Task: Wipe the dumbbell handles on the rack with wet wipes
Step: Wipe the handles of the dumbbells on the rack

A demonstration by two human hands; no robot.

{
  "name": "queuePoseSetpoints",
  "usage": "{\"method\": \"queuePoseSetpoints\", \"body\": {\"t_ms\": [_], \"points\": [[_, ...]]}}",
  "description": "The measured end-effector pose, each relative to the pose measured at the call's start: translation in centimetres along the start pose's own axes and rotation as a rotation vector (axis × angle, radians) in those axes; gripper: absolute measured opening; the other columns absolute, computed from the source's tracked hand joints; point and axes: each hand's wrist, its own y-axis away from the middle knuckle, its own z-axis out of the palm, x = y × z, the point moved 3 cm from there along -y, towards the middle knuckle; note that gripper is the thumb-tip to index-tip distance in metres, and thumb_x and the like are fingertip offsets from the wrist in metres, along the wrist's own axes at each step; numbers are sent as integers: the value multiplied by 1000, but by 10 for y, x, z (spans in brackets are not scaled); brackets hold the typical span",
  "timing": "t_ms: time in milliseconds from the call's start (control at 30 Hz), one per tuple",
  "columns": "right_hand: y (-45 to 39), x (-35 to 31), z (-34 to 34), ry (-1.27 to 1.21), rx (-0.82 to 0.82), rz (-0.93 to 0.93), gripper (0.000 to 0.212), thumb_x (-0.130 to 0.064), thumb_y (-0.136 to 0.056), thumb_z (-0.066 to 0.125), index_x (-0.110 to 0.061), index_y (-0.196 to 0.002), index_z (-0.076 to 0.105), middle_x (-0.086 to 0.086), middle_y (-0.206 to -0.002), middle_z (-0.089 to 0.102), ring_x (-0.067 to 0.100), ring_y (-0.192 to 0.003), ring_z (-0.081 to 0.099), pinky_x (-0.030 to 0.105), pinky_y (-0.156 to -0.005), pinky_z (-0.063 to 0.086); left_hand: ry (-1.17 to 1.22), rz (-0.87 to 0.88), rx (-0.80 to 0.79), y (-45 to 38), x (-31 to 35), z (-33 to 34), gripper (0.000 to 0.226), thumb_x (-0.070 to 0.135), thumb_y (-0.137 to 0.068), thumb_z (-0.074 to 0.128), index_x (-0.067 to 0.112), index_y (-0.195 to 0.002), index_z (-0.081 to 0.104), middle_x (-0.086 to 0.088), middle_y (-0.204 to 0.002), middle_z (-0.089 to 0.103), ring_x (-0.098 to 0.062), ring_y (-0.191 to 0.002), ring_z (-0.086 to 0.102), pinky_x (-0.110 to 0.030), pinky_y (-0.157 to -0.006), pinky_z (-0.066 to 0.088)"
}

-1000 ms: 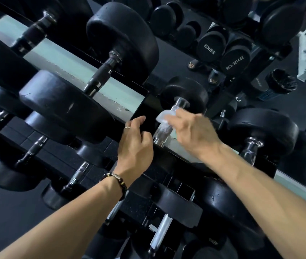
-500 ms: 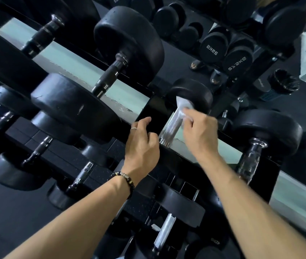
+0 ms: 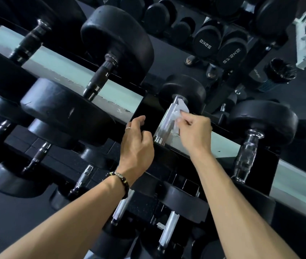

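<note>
A dark gym floor and a wall mirror behind it fill the view, the mirror repeating rows of black weights. Across this runs the black steel dumbbell rack [image 3: 141, 107], tiered, with a pale green strip along its upper shelf. Four black round-headed dumbbells sit on that upper tier in view: two to the left of the hands, one between and just beyond them, one to the right [image 3: 260, 120]. More lie on the tier below the forearms; their count is unclear.

The knurled chrome dumbbell handle [image 3: 165, 122] rises just beyond and between the two hands. The right hand [image 3: 195, 131] pinches a crumpled white wet wipe [image 3: 179, 116] against the handle's right side near its far head. The left hand [image 3: 137, 143], ring on one finger and a beaded bracelet [image 3: 119, 179] at the wrist, has loosely curled fingers resting on the rack's edge just left of the handle, gripping nothing visible.
</note>
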Motion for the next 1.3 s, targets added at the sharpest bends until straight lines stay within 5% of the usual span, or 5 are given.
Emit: {"method": "queuePoseSetpoints", "body": {"t_ms": [100,400,500,700,1300], "points": [[-20,-8,5,24,88,77,42,-2,-99,52,-9,-58,56,-17,-43,48,26,-69,38,14,-75,30,17,2,-21,1,1,0,59,26,-85,33,14,-143,43,-5,-142,47,-10,-123,45,-24,-100,35],[0,3,2,107,-75,-23,29,-5,-97,54,12,-76,65,21,-71,69,12,-52,40,29,-58,43,18,-11,-26,-1,-1,1,54,22,-87,35,12,-139,46,-6,-137,50,-9,-115,47,-17,-92,35],[-22,-7,1,17,63,40,41,-6,-98,54,-5,-57,55,1,-51,49,13,-49,37,31,-76,35,11,-15,-26,-2,-2,1,45,11,-95,40,13,-140,45,-4,-138,49,-8,-114,46,-19,-92,35],[36,9,4,114,-299,50,53,-32,-104,53,-7,-57,46,-6,-45,33,8,-39,25,15,-37,23,40,-6,-15,-1,-1,1,60,26,-81,33,13,-138,47,-3,-130,53,-12,-111,50,-27,-96,41],[28,6,1,173,-407,98,47,-40,-104,50,-9,-70,59,4,-58,55,18,-53,48,18,-50,33,62,-5,-25,-2,0,1,61,26,-80,33,13,-138,47,0,-127,57,-16,-117,53,-39,-103,44]]}}
